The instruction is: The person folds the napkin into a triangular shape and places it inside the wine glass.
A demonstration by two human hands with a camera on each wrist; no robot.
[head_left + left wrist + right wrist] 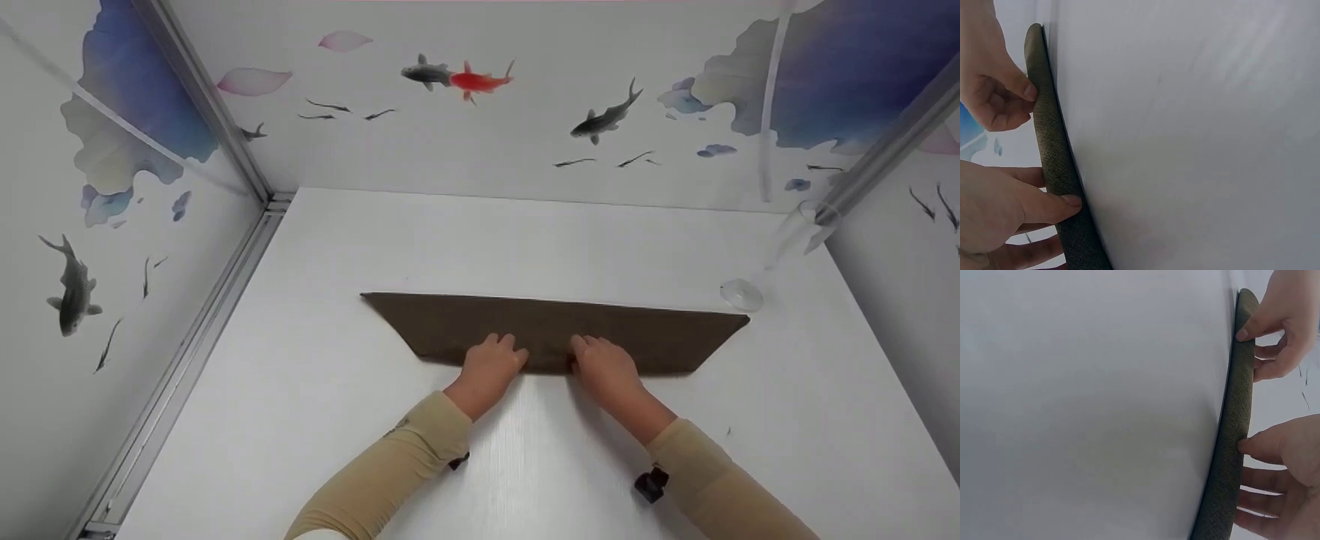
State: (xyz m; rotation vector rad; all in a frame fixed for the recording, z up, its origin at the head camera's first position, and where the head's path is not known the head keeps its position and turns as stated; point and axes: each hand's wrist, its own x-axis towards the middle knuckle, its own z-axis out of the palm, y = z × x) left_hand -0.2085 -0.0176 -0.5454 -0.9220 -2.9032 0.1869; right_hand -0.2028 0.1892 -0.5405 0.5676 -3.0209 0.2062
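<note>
A dark brown cloth (pixel 555 330), folded into a long strip with slanted ends, lies crosswise on the white table. Left of its middle, my left hand (pixel 491 367) pinches the near edge, fingertips on top. My right hand (pixel 606 367) pinches the same edge a short way to the right. From the left wrist, the left thumb (pixel 1067 203) shows against the rounded, thick near fold of the cloth (pixel 1053 135). The right wrist view has the right thumb (pixel 1249 444) on that fold, its other fingers reaching over the far side.
A clear stemmed glass (pixel 741 295) stands beyond the cloth's right end. White panels (pixel 495 150) printed with fish and blue shapes enclose the table at the back and sides. Metal frame rails (pixel 180 382) run along the left edge. A black wrist device (pixel 651 484) sits under the right sleeve.
</note>
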